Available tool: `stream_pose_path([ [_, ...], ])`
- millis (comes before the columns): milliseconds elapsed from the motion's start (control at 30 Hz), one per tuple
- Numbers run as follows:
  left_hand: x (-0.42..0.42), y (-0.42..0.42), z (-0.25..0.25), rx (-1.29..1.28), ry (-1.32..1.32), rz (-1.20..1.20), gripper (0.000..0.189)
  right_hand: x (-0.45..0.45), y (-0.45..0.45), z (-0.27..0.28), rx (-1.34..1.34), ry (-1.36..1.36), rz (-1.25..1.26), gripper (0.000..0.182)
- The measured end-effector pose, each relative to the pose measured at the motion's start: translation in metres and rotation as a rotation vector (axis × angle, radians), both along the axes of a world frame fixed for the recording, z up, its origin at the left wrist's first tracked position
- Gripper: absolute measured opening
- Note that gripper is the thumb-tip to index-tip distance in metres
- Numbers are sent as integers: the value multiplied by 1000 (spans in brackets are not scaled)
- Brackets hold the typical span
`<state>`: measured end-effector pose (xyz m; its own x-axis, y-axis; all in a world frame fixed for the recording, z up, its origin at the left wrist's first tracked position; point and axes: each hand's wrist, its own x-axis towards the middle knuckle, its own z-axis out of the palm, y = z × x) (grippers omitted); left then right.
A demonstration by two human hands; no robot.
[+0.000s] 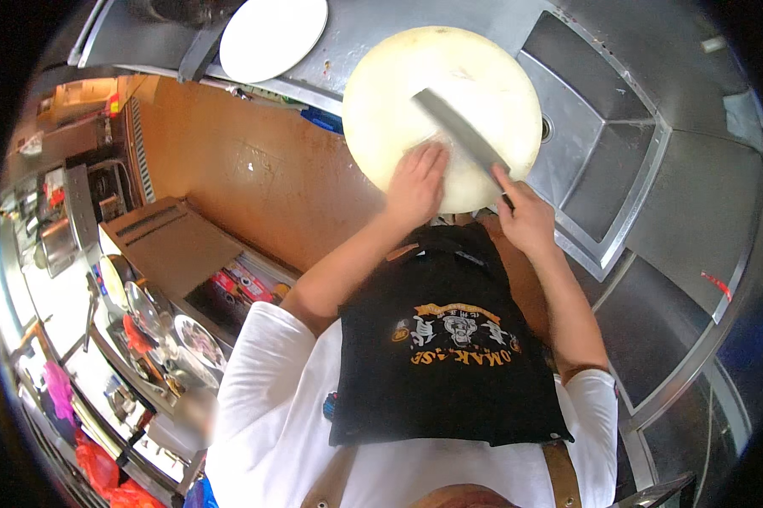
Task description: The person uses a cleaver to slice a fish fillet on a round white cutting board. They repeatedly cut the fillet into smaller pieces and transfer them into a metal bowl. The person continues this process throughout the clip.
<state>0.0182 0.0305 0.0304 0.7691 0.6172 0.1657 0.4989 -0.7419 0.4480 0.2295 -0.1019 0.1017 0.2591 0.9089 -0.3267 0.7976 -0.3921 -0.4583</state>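
In the head view my right hand (pixel 526 214) grips the dark handle of a broad-bladed cleaver (pixel 461 130), its index finger laid along the blade's heel. The blade slants across a thick, round, pale cutting board (pixel 388 82), with its tip toward the upper left. My left hand (pixel 418 181) rests on the near part of the board, left of the blade, fingers together and bent down. A pale, glossy patch shows by the left fingertips. Glare and blur hide whether it is a piece of food, and whether the fingers hold it.
Right of the board lies a stainless steel sink (pixel 572 165), partly overlapped by it. A white oval plate (pixel 273 38) sits at the counter's left. Brown floor (pixel 254 165) lies below left. Beside my left elbow are an open-topped cabinet (pixel 184 254) and several dishes, including a plate of food (pixel 198 341).
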Motion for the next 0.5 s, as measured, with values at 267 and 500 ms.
stream_pose_path([
  [267, 37, -30, -13, -68, 112, 208, 42, 43, -24, -11, -150, -118, 205, 47],
  [500, 47, -33, -12, -20, 216, 339, 52, 46, 26, -38, 23, -47, 353, 44],
])
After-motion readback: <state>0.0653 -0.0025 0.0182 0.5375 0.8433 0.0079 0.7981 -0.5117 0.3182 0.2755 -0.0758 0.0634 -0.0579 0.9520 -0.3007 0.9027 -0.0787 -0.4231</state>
